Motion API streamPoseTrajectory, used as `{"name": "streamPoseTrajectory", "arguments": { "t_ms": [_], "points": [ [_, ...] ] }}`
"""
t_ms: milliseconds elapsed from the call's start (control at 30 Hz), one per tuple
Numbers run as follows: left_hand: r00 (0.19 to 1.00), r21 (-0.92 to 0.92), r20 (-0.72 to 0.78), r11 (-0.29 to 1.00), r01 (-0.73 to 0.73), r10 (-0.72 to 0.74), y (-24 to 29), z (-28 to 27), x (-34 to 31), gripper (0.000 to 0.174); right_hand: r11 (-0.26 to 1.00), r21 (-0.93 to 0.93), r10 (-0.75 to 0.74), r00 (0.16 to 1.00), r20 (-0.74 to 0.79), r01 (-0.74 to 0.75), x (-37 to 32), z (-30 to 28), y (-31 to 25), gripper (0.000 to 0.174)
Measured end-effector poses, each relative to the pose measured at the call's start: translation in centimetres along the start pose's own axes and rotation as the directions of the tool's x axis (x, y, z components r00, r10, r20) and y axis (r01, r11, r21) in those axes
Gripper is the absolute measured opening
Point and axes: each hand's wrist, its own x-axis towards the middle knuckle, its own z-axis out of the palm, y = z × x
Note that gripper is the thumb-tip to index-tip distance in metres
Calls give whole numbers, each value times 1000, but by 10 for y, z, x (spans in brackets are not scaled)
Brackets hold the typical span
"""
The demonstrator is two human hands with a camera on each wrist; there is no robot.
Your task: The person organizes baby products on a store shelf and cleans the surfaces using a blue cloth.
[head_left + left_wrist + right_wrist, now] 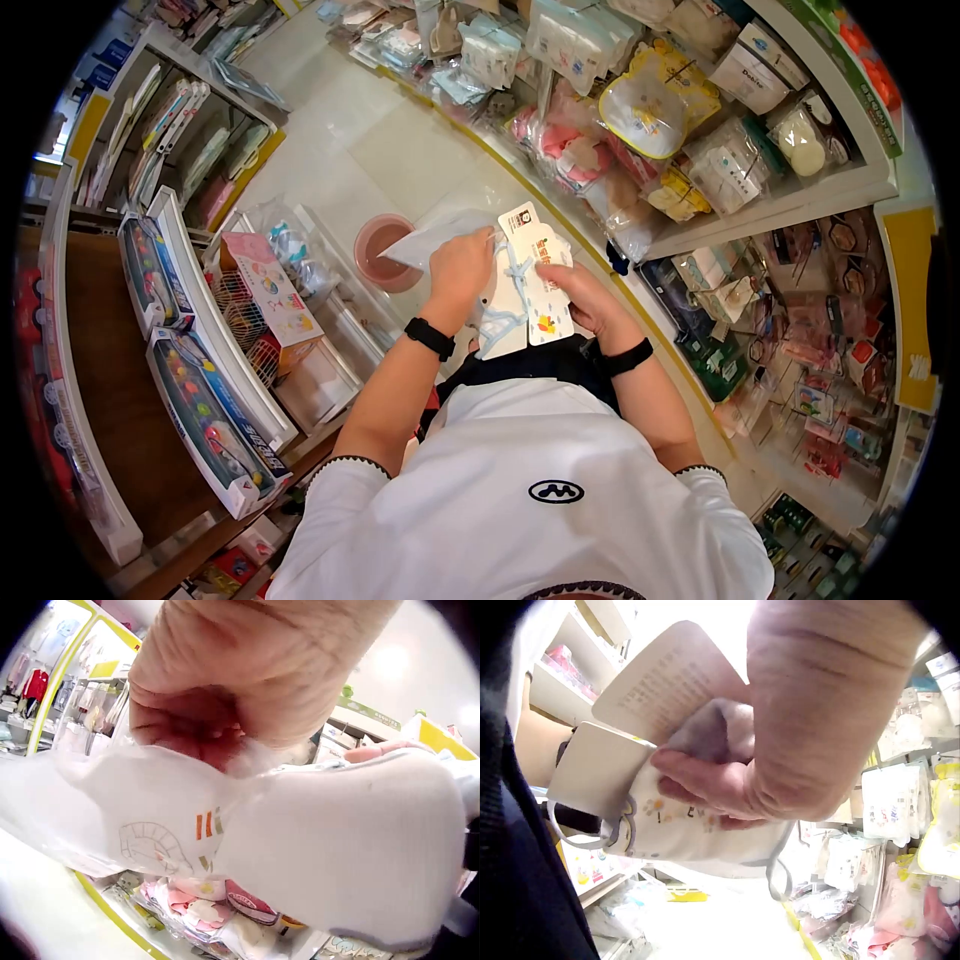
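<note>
Both hands are in front of the body in the head view. My left hand (pixel 465 268) pinches clear plastic packaging; in the left wrist view its curled fingers are at the bunched film over a printed white cloth (pixel 300 840). A translucent white sheet of the packaging (pixel 425 243) spreads out past that hand. My right hand (pixel 588 298) grips a white cloth item with pale trim (pixel 697 829) and its printed cardboard tag (pixel 545 300), thumb on the card's front. In the right wrist view the cloth shows small flower prints, a loop at each side and card backs (pixel 600 769).
A pink bucket (pixel 385 252) stands on the tiled floor ahead. Hanging bagged goods (pixel 650 110) fill the shelf at the right. Boxed toys (pixel 215 420) and a pink box (pixel 270 290) are on the left shelving.
</note>
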Motion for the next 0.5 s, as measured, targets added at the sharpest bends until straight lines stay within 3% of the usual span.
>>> {"name": "streamPoseTrajectory", "arguments": {
  "t_ms": [100, 200, 300, 400, 500],
  "points": [
    [905, 23, -333, 962, -272, 264, -11, 8, 7, 21, 994, 89, -51, 995, -86, 59, 1, 1, 7, 41],
    [921, -188, -260, 920, -344, 291, -17, 13, 18, 17, 989, 32, -142, 986, -86, 145, -3, -3, 8, 42],
    [989, -422, -137, 901, -102, 48, -7, 7, 21, 14, 986, -157, -86, 985, -152, 62, -10, -7, 8, 37],
    [993, -459, -106, 889, -3, -51, -1, 0, 24, 17, 944, -325, -129, 966, -223, 51, -14, -7, 12, 31],
    [990, -481, -127, 877, -6, -63, 7, -5, 28, 15, 864, -497, -218, 947, -238, 74, -22, 4, 9, 28]
  ]
}}
